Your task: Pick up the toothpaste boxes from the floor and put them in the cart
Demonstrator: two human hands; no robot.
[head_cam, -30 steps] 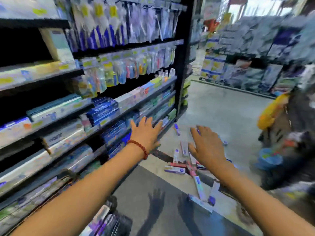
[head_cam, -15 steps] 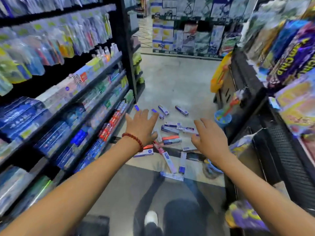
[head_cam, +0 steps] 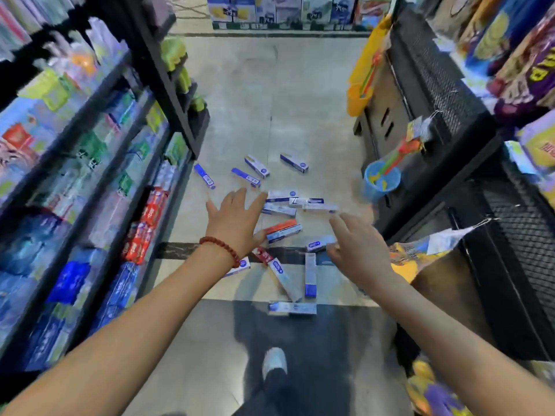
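Boxes (head_cam: 282,232) are scattered all over the floor (head_cam: 270,100) between the shelves (head_cam: 99,181). Left hand (head_cam: 237,223) and right hand (head_cam: 357,247) both reach out above them, fingers spread and holding nothing, probably lining up a grab. No cart visible.

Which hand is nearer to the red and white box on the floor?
Left. The left hand appears right beside the red and white box, on its left; the right hand sits further off, to its right.

Blurring heavily across the left shelves (head_cam: 90,181), leaving labels unreadable. Hiding parts of several toothpaste boxes (head_cam: 283,231) behind the left hand (head_cam: 237,223) and right hand (head_cam: 357,250). Running off the right edge: snack bags (head_cam: 522,64).
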